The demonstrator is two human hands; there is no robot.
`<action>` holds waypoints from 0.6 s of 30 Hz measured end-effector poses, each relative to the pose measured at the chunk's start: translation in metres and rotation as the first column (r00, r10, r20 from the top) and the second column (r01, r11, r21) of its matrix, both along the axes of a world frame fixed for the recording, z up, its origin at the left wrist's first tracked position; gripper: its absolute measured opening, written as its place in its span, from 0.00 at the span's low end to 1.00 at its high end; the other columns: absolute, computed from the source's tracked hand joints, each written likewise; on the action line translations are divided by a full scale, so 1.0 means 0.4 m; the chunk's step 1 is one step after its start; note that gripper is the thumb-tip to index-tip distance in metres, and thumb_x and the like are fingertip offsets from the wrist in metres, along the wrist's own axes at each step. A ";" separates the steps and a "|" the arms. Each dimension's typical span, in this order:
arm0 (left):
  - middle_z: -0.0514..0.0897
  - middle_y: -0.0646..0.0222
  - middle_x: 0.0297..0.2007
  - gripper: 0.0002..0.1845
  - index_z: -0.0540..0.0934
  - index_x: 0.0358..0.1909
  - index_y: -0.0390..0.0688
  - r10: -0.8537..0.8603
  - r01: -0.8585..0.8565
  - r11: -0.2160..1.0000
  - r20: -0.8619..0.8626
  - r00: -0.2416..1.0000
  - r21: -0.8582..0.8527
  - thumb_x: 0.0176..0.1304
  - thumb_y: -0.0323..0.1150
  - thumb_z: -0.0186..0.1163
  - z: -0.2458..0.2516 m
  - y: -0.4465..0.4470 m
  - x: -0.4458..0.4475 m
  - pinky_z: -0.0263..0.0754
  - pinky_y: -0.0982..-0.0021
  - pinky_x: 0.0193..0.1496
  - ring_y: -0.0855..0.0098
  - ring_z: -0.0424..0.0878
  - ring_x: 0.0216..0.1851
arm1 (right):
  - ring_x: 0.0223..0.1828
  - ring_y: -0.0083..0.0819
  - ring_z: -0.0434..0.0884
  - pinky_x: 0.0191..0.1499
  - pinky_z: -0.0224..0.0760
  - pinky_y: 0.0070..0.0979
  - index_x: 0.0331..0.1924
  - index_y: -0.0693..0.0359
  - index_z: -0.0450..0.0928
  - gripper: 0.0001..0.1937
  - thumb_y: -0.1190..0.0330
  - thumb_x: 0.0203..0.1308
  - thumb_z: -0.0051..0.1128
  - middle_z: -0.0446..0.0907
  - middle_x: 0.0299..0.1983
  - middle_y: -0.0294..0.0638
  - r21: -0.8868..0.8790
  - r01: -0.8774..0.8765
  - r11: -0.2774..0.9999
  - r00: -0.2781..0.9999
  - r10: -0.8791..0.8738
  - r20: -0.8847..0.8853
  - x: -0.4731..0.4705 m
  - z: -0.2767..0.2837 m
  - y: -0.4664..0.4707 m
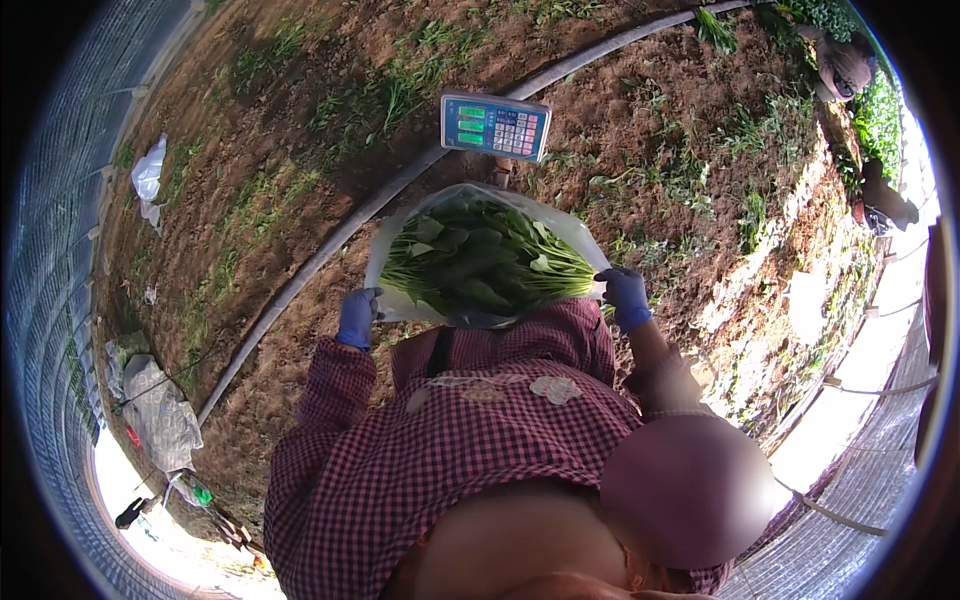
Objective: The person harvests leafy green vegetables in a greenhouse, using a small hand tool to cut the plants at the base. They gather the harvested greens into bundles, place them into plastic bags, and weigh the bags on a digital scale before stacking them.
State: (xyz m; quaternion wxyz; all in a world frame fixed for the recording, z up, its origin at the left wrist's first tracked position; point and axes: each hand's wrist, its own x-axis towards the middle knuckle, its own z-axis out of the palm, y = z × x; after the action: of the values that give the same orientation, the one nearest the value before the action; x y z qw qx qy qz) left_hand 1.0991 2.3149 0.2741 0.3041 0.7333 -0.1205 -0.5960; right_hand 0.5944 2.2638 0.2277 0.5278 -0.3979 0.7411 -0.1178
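A translucent plastic bag lies open in front of me, filled with leafy greens. The leaves bunch in the middle and the pale stems point out to both sides. My left hand, in a blue glove, pinches the bag's near left edge. At the right edge, my right hand grips the plastic, gloved in blue too. Just beyond the bag stands an electronic scale's display head, with lit green readouts and a keypad. The scale's platform cannot be seen; the bag covers that area.
A grey hose curves across the bare soil behind the scale. Plastic bags lie at the left, and a white one farther up. Cut greens are on the soil. A crouching person is at the upper right, near growing plants.
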 end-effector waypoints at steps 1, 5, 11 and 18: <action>0.62 0.80 0.15 0.13 0.78 0.41 0.34 0.029 -0.029 1.000 0.042 0.999 -0.009 0.66 0.34 0.50 -0.002 0.013 -0.001 0.65 0.72 0.25 0.80 0.59 0.15 | 0.26 0.24 0.80 0.30 0.77 0.22 0.37 0.56 0.87 0.17 0.83 0.44 0.57 0.83 0.32 0.38 -0.053 0.012 0.999 1.000 -0.011 0.022 0.000 0.004 -0.006; 0.64 0.80 0.15 0.13 0.80 0.40 0.34 0.143 -0.142 0.988 -0.005 0.990 0.064 0.65 0.33 0.52 -0.043 0.036 -0.020 0.67 0.72 0.24 0.80 0.60 0.14 | 0.15 0.22 0.70 0.18 0.61 0.21 0.31 0.62 0.85 0.06 0.76 0.52 0.57 0.74 0.18 0.35 -0.040 0.231 0.972 0.941 -0.213 0.263 0.011 -0.005 -0.072; 0.63 0.80 0.16 0.13 0.79 0.39 0.33 0.132 -0.134 0.984 0.022 0.991 0.121 0.66 0.33 0.50 -0.082 0.040 -0.038 0.62 0.73 0.23 0.80 0.58 0.16 | 0.10 0.20 0.63 0.15 0.53 0.20 0.25 0.68 0.82 0.10 0.71 0.57 0.54 0.69 0.12 0.33 0.028 0.481 0.876 0.841 -0.470 0.268 0.008 -0.034 -0.154; 0.63 0.79 0.16 0.12 0.80 0.38 0.35 0.100 -0.098 0.994 -0.052 0.994 0.040 0.64 0.35 0.53 -0.090 0.012 -0.016 0.63 0.75 0.21 0.82 0.59 0.15 | 0.16 0.25 0.70 0.23 0.64 0.24 0.34 0.71 0.82 0.13 0.67 0.62 0.53 0.78 0.19 0.39 0.013 0.278 0.960 0.894 -0.264 0.361 0.009 -0.039 -0.166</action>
State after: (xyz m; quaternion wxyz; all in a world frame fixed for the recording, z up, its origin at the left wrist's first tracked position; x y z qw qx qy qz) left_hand 1.0928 2.3199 0.2380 0.3225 0.7275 -0.0645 -0.6021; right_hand 0.5980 2.1973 0.2121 0.6249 -0.2727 0.6777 -0.2752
